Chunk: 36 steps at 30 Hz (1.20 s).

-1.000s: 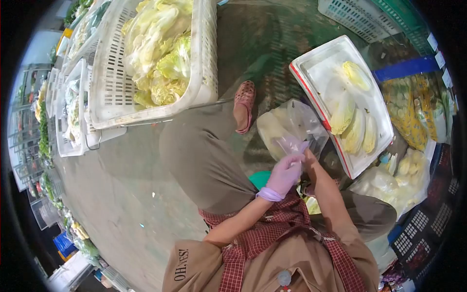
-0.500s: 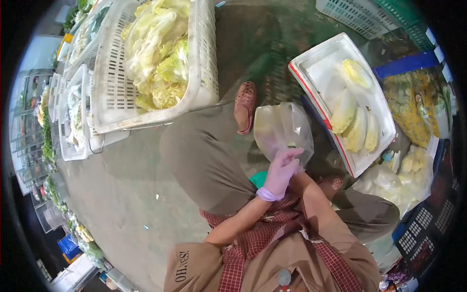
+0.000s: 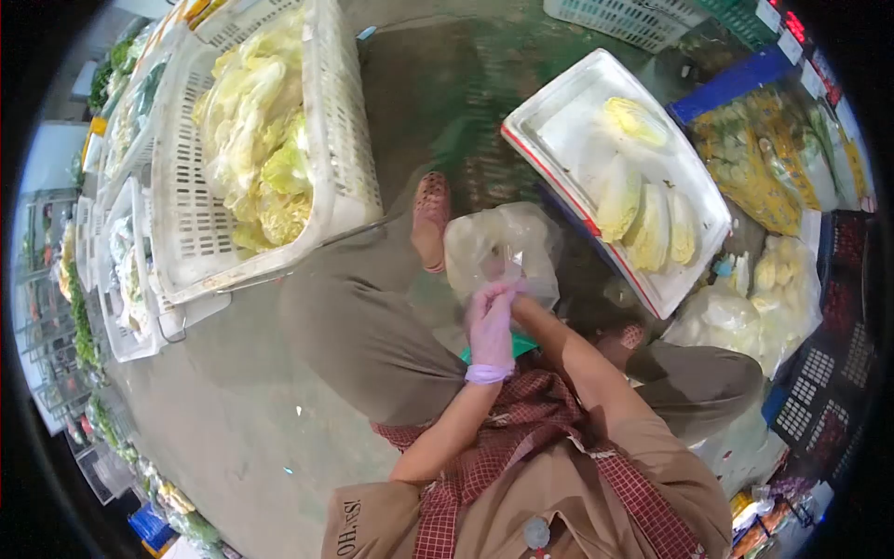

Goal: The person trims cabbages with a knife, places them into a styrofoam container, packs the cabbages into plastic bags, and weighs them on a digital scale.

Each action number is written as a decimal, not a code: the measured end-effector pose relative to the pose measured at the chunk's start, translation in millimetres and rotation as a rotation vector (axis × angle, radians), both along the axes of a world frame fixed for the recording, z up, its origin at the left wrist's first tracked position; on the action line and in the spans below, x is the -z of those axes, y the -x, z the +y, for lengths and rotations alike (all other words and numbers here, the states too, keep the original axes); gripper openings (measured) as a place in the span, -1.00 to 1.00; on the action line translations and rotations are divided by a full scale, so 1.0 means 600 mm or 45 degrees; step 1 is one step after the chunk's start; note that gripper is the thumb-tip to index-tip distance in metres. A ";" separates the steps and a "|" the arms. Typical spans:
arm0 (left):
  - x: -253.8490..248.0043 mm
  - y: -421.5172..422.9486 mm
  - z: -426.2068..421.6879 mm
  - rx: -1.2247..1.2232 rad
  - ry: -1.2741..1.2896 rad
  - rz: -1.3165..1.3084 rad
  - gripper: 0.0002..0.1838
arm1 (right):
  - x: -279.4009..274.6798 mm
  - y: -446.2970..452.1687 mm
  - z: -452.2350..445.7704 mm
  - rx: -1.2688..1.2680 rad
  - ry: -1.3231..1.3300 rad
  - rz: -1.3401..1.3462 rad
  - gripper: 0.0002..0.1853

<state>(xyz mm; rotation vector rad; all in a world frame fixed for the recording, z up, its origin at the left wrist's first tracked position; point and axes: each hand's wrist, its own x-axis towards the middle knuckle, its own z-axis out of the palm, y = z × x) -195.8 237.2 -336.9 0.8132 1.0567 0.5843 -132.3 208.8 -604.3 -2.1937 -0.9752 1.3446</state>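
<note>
The rounded clear bag (image 3: pixel 503 247) lies just beyond both hands, its narrow end toward the body, where the left hand (image 3: pixel 491 326) has its fingers closed on the plastic, but the right hand's (image 3: pixel 523 306) fingers are too hidden to tell.

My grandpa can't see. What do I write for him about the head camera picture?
A person's pink-gloved left hand grips the top of a see-through plastic bag, with the right hand close beside it. A white tray of four pale cabbages is on the right; a white basket of leaves is on the left.
</note>
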 end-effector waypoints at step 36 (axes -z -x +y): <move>0.006 -0.013 -0.002 -0.031 0.094 0.156 -0.88 | -0.182 -0.244 0.115 -1.169 0.398 -0.702 -0.61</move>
